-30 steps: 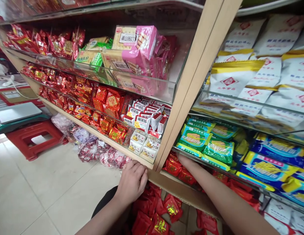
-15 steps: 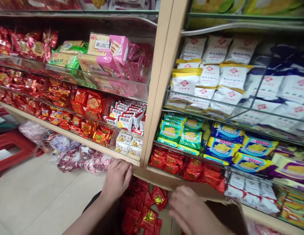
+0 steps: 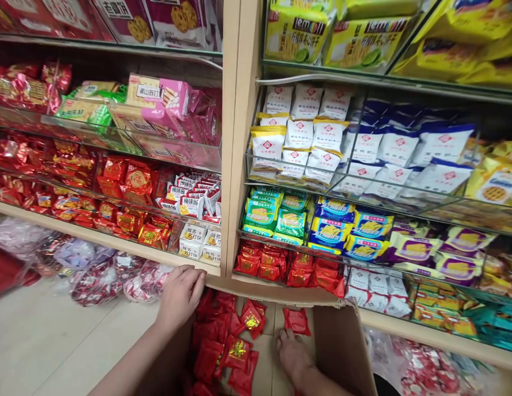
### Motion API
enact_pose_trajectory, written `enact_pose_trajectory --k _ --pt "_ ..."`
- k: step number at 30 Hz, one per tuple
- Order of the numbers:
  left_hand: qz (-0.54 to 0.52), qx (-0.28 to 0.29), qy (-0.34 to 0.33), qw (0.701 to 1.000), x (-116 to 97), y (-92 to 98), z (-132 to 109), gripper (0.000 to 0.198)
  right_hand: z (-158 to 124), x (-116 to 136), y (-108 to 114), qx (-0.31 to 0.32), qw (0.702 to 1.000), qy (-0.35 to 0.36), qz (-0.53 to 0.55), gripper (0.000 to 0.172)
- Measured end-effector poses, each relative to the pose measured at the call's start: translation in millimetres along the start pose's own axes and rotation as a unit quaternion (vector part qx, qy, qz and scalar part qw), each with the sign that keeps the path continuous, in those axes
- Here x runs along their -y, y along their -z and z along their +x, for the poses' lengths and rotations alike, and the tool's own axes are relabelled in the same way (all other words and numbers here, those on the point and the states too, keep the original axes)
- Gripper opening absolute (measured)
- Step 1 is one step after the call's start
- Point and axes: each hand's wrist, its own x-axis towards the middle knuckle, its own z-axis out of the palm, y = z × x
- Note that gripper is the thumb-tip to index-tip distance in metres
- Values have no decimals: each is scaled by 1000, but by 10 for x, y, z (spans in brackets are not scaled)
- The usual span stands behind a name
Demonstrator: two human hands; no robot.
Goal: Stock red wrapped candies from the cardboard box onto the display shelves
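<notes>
My left hand (image 3: 180,294) is closed over the far left edge of an open cardboard box (image 3: 342,349). Inside the box, my right hand (image 3: 294,352) reaches down with its fingers extended, their tips at the near edge of a red packet (image 3: 297,321). That packet lies by itself toward the box's right side. More small red packets with gold print (image 3: 236,352) are heaped along the left side, some partly hidden by the box wall and my left arm. Bare cardboard shows between the heap and my right hand.
Shelves of wrapped snacks rise directly behind the box, parted by a wooden upright (image 3: 233,137). Red packets (image 3: 262,261) fill the bottom bin just past the box. Plastic bags of goods (image 3: 99,275) lie on the floor to the left, and another bag (image 3: 431,363) to the right.
My right hand has gone from a blur above the box down inside it, to the lone red packet. My left hand stays on the edge. The view has swung right.
</notes>
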Motion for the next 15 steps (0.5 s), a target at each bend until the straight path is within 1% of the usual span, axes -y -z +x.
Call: enact_pose_trajectory --k 4,7,9,10,11,12,13,14,15 --pt "6 6 0 1000 1 8 31 20 -73 -20 117 13 999 -19 24 38" --pt "-16 -8 -8 1000 -11 57 61 19 -193 -72 291 2 998 -18 66 23" --pt "-60 -33 -41 997 -88 107 25 18 -315 -106 442 -18 995 -3 100 14" --pt "-90 -37 -68 993 -160 131 -19 20 -384 -117 522 -36 991 9 125 15" --pt "-126 -27 -94 987 -257 150 -81 23 -456 -121 601 -57 984 20 165 16" --pt "-166 -2 -110 980 -376 160 -155 26 -526 -116 677 -79 971 29 224 16" --pt "-209 34 -112 971 -510 159 -236 28 -590 -102 748 -98 948 34 302 17" --pt "-255 81 -90 959 -652 146 -314 32 -647 -80 811 -114 912 38 391 18" --pt "-297 123 -53 945 -791 122 -383 36 -693 -52 867 -124 868 39 479 20"
